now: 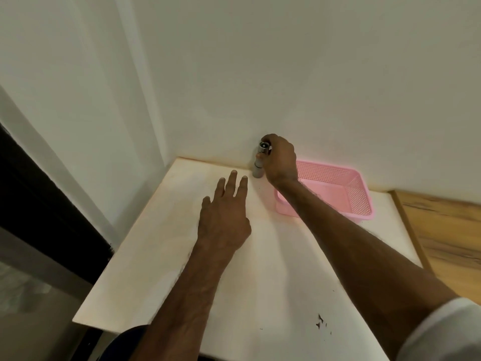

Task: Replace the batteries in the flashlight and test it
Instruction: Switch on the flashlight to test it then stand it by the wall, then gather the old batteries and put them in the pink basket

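Observation:
A grey flashlight [259,166] stands upright on the pale table [182,269] at its far edge, close against the white wall. My right hand [279,158] grips the flashlight's upper end, fingers wrapped around the silver head where the lens faces up. My left hand [225,217] hovers flat over the table a little in front and left of the flashlight, fingers spread and holding nothing. No batteries are visible.
A pink perforated plastic basket [348,188] sits just right of the flashlight, partly behind my right forearm. A wooden surface [447,235] adjoins the table on the right. The white wall meets the table's far edge; a dark gap lies to the left.

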